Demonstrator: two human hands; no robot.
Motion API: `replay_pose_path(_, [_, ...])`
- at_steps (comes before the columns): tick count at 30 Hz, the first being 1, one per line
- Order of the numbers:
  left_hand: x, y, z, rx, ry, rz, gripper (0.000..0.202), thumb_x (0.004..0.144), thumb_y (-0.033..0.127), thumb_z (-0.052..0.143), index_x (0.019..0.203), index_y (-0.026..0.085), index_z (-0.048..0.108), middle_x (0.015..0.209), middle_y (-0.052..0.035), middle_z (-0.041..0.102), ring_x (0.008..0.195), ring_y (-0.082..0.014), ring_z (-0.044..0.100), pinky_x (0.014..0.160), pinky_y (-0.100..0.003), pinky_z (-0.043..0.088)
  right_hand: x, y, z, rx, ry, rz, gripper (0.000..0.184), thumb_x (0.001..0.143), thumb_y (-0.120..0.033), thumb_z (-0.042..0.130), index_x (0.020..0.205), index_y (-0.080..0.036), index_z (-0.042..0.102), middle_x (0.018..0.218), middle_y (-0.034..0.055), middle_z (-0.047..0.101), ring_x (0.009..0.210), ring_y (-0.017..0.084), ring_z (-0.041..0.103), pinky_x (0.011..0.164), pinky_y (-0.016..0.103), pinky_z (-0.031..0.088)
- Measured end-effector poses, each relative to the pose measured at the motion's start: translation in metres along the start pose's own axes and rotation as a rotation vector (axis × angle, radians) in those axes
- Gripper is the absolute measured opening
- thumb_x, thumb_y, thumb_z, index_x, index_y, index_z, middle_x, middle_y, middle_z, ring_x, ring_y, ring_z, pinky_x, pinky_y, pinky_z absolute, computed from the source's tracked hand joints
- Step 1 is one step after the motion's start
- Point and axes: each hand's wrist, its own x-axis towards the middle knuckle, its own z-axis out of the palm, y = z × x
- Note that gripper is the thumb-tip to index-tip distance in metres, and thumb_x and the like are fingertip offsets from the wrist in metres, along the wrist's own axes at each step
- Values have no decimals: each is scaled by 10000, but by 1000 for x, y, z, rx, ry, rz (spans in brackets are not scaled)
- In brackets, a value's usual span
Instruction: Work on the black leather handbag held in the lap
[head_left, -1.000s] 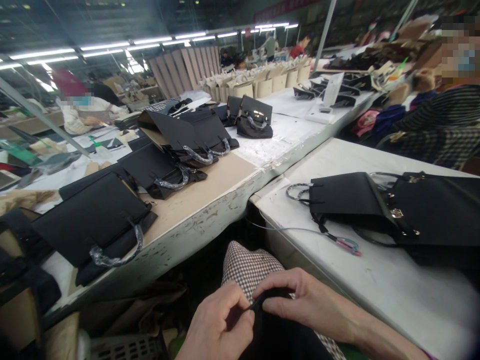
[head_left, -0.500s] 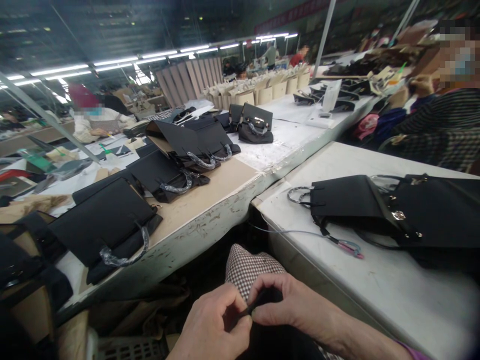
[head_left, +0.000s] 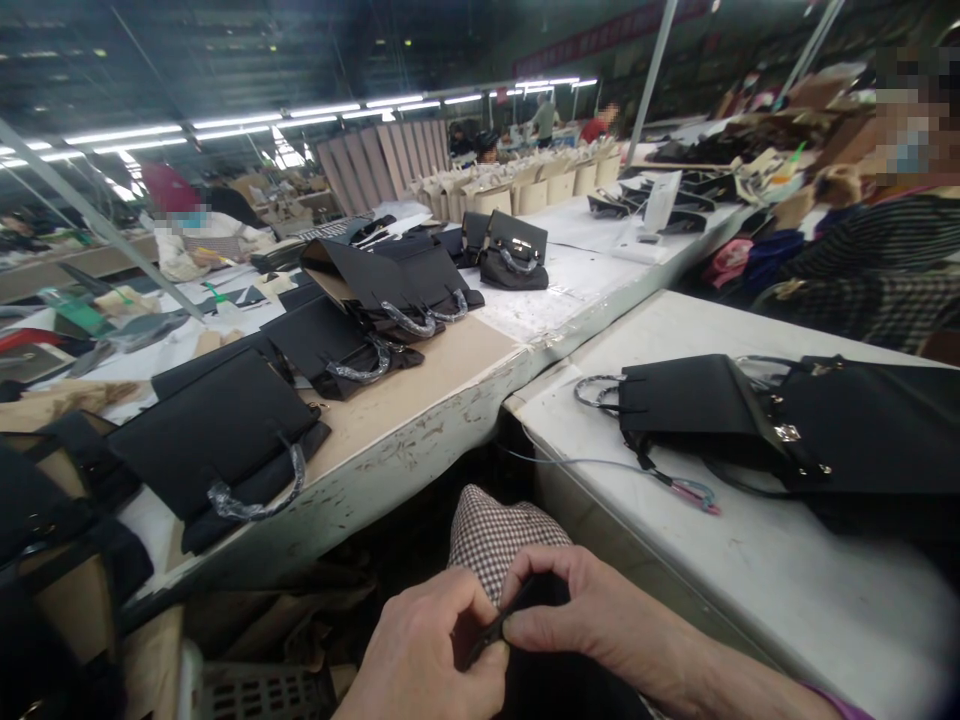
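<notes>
Between my two hands, low in the view, is a narrow black strip (head_left: 491,632), pinched from both sides. The fingers and thumb of my left hand (head_left: 439,640) close on its near end. My right hand (head_left: 574,610) grips it a little farther along, thumb pressed on top. My fingers cover most of the strip, so its full shape is hidden. Black material lies below my hands, over my lap. Behind them shows a brown-and-white checked cloth (head_left: 499,535) over my knee.
Black handbags (head_left: 217,440) with plastic-wrapped handles line the left table. More black bags (head_left: 697,410) lie on the white table (head_left: 750,580) at right, near a thin cable with a pink-and-blue end (head_left: 694,493). A plastic basket (head_left: 259,690) sits below left. A co-worker (head_left: 877,240) sits far right.
My hands stay almost in place, still pinching the strip. My left hand's grip has shifted slightly, and a bit more of the strip shows. The view has tilted a little.
</notes>
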Motion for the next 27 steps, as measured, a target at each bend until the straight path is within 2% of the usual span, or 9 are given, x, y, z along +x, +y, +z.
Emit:
replay_pose_path(5, [-8,-2,9,14,60,40,94,662,150,574,633,200,500,593,36,539,524,-116,473,520,-230,321,1,1,9,45,48,86,143,622,-162,718,749,-191,659,619,-64,573,616,113,464,571,226,345])
replay_pose_path(11, [-11,-2,16,-14,96,69,118,681,158,554,645,205,451,596,34,509,531,-116,468,525,-230,336,2,0,11,120,75,149,134,550,-141,709,650,-194,636,570,-64,567,602,124,475,567,233,351])
replay_pose_path(15, [-14,-7,10,-124,15,18,27,723,206,536,697,201,531,656,19,550,575,-130,506,537,-230,371,1,2,7,145,36,90,132,599,-146,737,710,-181,673,652,-46,628,669,132,520,620,237,384])
replay_pose_path(18, [-18,-12,6,-196,-26,-38,58,729,219,552,760,200,598,698,13,589,595,-136,531,538,-222,393,0,3,6,113,18,78,160,627,-167,770,775,-185,711,708,-36,653,707,137,536,659,243,406])
replay_pose_path(27, [-23,-6,9,-114,44,-39,28,707,185,561,690,194,582,640,16,573,553,-131,524,522,-222,381,-2,3,10,51,28,78,196,590,-194,822,743,-187,700,669,-37,643,676,136,532,621,236,401])
